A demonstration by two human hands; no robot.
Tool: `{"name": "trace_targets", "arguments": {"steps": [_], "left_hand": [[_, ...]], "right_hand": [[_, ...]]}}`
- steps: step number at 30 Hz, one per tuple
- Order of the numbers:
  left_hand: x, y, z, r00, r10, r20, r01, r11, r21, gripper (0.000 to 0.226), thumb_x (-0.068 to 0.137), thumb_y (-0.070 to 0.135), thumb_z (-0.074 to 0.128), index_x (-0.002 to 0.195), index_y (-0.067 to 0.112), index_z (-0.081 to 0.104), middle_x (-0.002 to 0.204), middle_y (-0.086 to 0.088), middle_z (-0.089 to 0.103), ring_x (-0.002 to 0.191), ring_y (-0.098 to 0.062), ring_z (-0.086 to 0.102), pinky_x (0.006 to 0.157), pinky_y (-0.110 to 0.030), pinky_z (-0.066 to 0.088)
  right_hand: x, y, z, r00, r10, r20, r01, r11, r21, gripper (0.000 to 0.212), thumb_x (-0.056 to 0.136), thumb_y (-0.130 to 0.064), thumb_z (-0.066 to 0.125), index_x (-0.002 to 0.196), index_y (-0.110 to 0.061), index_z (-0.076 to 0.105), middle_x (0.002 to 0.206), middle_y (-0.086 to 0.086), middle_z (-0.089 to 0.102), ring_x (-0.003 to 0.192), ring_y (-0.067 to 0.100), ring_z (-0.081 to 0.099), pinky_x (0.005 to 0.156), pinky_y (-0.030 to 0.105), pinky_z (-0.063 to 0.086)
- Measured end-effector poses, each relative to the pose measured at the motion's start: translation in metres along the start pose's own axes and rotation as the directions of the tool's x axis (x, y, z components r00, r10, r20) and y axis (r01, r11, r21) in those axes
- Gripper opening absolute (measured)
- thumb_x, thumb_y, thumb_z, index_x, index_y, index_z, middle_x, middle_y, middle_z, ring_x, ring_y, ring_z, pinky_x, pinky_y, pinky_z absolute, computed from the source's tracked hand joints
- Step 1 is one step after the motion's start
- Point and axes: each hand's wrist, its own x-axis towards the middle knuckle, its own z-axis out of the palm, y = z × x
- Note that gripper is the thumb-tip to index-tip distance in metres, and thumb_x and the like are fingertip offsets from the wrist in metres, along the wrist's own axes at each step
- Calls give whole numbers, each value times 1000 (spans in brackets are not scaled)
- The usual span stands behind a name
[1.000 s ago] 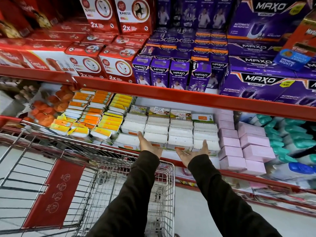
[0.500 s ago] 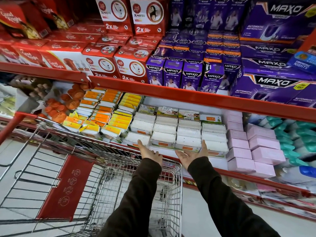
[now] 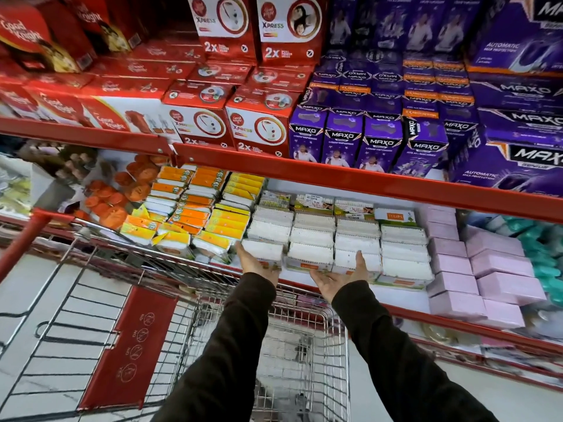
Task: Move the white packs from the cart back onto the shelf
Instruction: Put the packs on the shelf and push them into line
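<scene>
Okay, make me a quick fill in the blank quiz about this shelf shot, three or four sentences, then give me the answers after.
1. Both hands, left and right, reach for the front row of ____ packs.
2. Right of those packs sit stacked ____ boxes.
3. The purple boxes on the upper shelf read ____.
4. Below the arms stands a wire shopping ____.

Missing words: white; pink; MAXO; cart
</scene>
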Motion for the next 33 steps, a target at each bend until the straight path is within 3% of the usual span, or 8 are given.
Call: {"name": "trace_targets", "arguments": {"steps": [4,21,24,26,28,29,31,33], "left_hand": [[5,7,1,997,-75,31,73,994,78,83,90,75,35,159,32,18,167,-5,18,153,-29,19,124,-47,12],[15,-8,-5,972,-181,147,162,978,134,104,76,84,38,159,35,1,169,-3,6,156,-25,9,125,-51,5],[1,-3,1,993,-67,96,53,988,142,90,88,77,35,160,31,4,169,-2,6,155,-25,11,125,-50,6],[-10,-2,8,991,130,-8,-122,946,301,81,98,62,39,160,20,9,168,-7,11,154,-27,15,125,-46,12],[-21,-7,13,926,375,48,-305,664,683,78,102,50,43,160,13,7,168,-11,6,155,-27,11,126,-46,8],[-25,-14,13,875,449,181,-369,377,849,78,103,49,41,160,13,2,169,-11,-3,156,-27,4,126,-48,0],[-22,-27,11,759,445,475,-418,-227,880,78,103,48,37,160,14,-4,167,-10,-15,155,-28,-9,123,-50,-11],[-12,-32,16,704,324,632,-425,-520,741,76,102,46,33,160,15,-6,167,-11,-17,155,-29,-14,122,-51,-12]], "right_hand": [[5,9,4,1000,-18,-22,18,1000,11,105,85,-62,61,153,2,14,156,28,24,143,43,32,121,47,28],[-3,26,12,993,-108,-45,116,973,202,103,83,-65,60,154,-4,17,160,25,21,146,41,27,121,49,27],[-14,28,14,979,-171,-111,186,971,149,96,87,-59,61,156,-12,13,162,20,17,145,40,29,120,48,29],[-20,29,17,933,-294,-207,281,956,-87,79,94,-44,61,156,-18,18,161,18,18,141,40,35,114,46,38],[-23,34,16,817,-542,-198,446,811,-379,67,95,-16,64,152,-20,29,158,17,21,139,38,37,108,45,44],[-25,38,14,723,-685,-95,554,655,-514,66,94,-5,62,151,-19,31,158,16,18,142,34,33,112,43,40],[-23,41,8,465,-838,287,653,105,-750,67,93,2,58,151,-18,30,161,10,8,146,23,22,116,34,28],[-9,30,4,332,-681,653,408,-521,-750,70,95,-8,55,155,-18,20,165,6,1,151,22,10,122,39,19]]}}
